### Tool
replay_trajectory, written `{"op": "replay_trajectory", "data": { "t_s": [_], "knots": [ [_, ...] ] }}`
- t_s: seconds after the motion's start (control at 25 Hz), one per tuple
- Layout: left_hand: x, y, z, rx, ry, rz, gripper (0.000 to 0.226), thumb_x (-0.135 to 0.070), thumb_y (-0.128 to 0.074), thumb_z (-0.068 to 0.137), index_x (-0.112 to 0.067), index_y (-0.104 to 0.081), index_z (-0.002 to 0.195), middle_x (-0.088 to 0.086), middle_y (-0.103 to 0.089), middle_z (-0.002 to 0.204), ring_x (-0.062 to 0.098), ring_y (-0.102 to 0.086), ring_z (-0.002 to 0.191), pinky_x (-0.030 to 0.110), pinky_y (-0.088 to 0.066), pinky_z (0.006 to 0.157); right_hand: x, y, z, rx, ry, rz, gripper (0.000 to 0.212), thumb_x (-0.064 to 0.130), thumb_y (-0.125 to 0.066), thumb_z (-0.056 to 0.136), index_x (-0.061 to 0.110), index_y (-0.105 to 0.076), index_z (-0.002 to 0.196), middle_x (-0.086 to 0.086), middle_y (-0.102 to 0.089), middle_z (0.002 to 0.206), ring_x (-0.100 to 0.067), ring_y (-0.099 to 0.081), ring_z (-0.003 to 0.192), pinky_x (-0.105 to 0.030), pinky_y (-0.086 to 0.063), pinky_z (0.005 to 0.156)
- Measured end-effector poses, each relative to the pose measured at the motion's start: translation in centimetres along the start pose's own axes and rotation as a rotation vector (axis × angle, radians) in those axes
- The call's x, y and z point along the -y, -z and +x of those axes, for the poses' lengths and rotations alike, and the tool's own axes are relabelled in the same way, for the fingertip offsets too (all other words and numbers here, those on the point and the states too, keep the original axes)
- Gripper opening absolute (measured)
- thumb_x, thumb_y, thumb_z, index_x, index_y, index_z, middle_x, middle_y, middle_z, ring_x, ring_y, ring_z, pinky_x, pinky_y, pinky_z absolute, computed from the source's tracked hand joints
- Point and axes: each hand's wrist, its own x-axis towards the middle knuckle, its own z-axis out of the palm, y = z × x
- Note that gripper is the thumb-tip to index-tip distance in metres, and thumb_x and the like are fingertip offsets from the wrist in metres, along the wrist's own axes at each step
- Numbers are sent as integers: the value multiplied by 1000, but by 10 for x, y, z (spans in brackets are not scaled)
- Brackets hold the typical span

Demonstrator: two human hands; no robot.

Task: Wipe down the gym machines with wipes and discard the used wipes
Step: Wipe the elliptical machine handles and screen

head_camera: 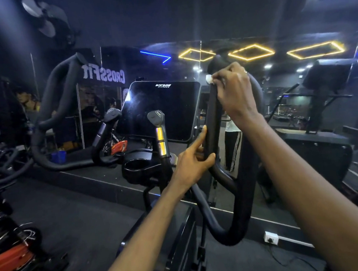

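A black padded handlebar loop (211,120) of a cardio machine rises in front of me. Near the top of the loop my right hand (234,92) curls round the bar, pressing a small white wipe (208,78) against it; only a corner of the wipe shows past my fingers. Lower down, my left hand (194,159) grips the same bar, with the forefinger stretched up along the padding. The machine's dark console screen (161,109) stands just behind, left of the bar.
A short grip with metal sensor bands (160,134) and a black cup holder (138,166) sit left of my left hand. The machine's other padded handlebar (52,105) curves at the left. A mirror wall lies ahead, a wall socket (271,238) below it, an orange machine (11,260) bottom left.
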Motion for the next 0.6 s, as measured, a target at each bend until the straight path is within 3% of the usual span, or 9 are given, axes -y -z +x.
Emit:
{"op": "replay_trajectory", "data": {
  "t_s": [0.24, 0.44, 0.6],
  "knots": [
    [0, -3, 1, -19, 15, 3, 78, -10, -69, 86, -44, -36, 147, -14, -67, 78, -3, -66, 73, 20, -56, 83, -4, 3, 4, 35, 18, 10, 20, 5, -59, 94, 4, -73, 108, -14, -60, 107, -25, -58, 99, -36, -51, 88],
    [-2, -4, -2, -17, 13, -5, 78, -10, -68, 87, -45, -35, 148, -8, -68, 85, 3, -69, 79, 30, -57, 89, -6, -2, 1, 11, 0, 5, 23, 0, -57, 93, 5, -72, 111, -12, -59, 107, -25, -57, 99, -31, -49, 87],
    [-2, -4, -1, -11, 16, -22, 77, -8, -68, 88, -41, -35, 149, -19, -64, 75, -5, -62, 70, 20, -56, 83, -6, -1, 2, 24, -7, 6, 23, 5, -58, 95, 7, -72, 113, -12, -60, 108, -25, -58, 100, -34, -50, 90]
  ]
}}
